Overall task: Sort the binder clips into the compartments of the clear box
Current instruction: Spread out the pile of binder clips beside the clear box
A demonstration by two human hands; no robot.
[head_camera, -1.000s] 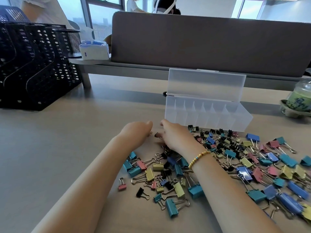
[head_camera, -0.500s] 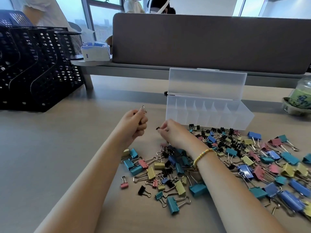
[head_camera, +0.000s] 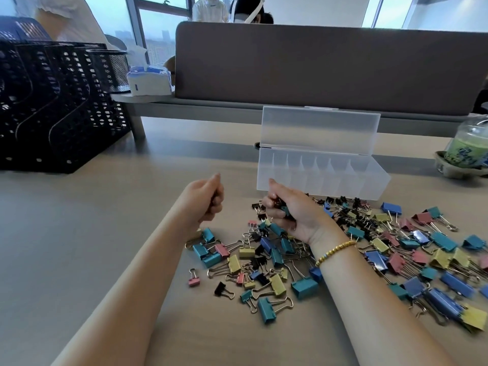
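- Head view: we look down on a pale table point(head_camera: 79, 260) strewn with binder clips point(head_camera: 369, 247) in teal, blue, yellow, pink and black, of several sizes, spread from the middle of the table out to the right edge.
- Our left hand point(head_camera: 203, 200) is raised above the table just left of the heap, curled into a fist; something dark shows between its fingers, but we cannot tell what it is.
- Our right hand point(head_camera: 293, 210) hangs over the near-left part of the heap, fingers closed around a bunch of small clips point(head_camera: 281, 206), black and teal ones showing between the fingers. A bracelet of yellow beads point(head_camera: 334, 252) sits on that wrist.
- Behind the right hand stands the clear box point(head_camera: 322, 178), its lid point(head_camera: 319, 130) swung up and standing open at the back. We see a row of narrow compartments split by thin dividers, and no clips show through its walls.
- The right hand's knuckles are just in front of the box's left end; we cannot tell whether they touch it.
- A black mesh organiser point(head_camera: 52, 107) stands at the far left, with a tissue pack point(head_camera: 149, 80) on a shelf beside it.
- A jar with green content point(head_camera: 467, 146) sits at the far right.
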